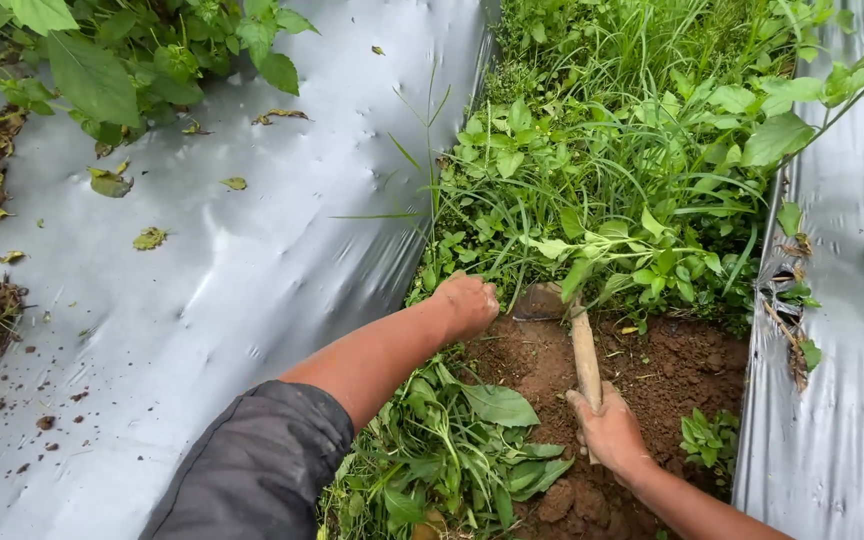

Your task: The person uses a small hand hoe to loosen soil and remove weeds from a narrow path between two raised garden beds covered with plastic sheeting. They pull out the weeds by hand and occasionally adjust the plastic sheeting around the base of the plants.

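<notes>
Weeding a furrow between silver plastic mulch sheets (252,260). Left hand (468,303) is fisted in the standing weeds (602,200); right hand (610,432) is wrapped around the hand hoe (582,345), blade at the weed bases. The next stroke likely calls for cutting roots beneath the gripped clump.

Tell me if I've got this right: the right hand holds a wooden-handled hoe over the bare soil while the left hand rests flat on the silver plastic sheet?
Not quite. In the head view the left hand is in the weeds at the strip's edge, not flat on the silver plastic sheet. The right hand does hold the wooden-handled hoe over the bare soil.
</notes>
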